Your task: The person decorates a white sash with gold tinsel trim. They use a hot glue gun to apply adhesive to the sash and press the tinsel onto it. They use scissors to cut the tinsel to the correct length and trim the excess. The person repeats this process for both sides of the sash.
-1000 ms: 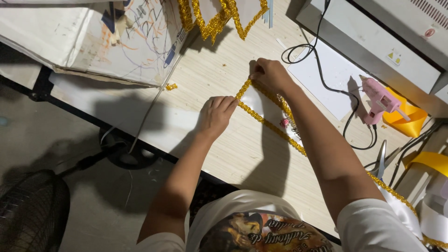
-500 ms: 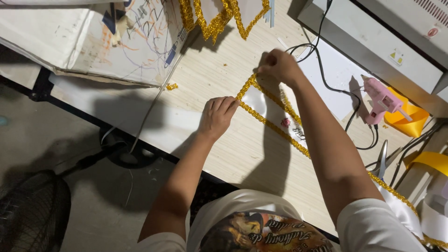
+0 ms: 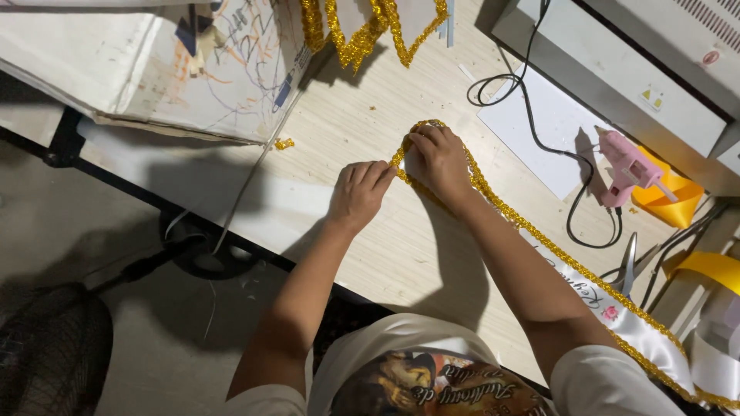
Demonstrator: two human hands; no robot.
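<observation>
Both hands meet at the pointed end of a white sash (image 3: 644, 327) edged in gold sequin trim (image 3: 532, 227). The right hand (image 3: 441, 160) lies flat over the tip, fingers pressed together and bearing down on the trim where it turns the corner; the left hand (image 3: 360, 192) sits just beside it with its fingers curled, the grip pinching the trim's lower run against the pale wooden worktop (image 3: 401, 254). From that point the sash stretches away under the right forearm toward the lower right edge of view. A pink glue gun (image 3: 628, 166) rests on a white sheet to the right, its black cord looping nearby, with scissors (image 3: 626, 270) and yellow ribbon (image 3: 671, 196) beyond, and more gold trim (image 3: 362, 31) piled at the top. To my eye the risk lies at that corner: if the pressure slackens early, the trim could lift or slide off the sash edge, and any warm glue beneath might sting the fingertips. A second ago the right hand was reaching farther up the worktop, holding the trim's tip out at a stretch; now it has drawn back toward the left hand and flattened.
</observation>
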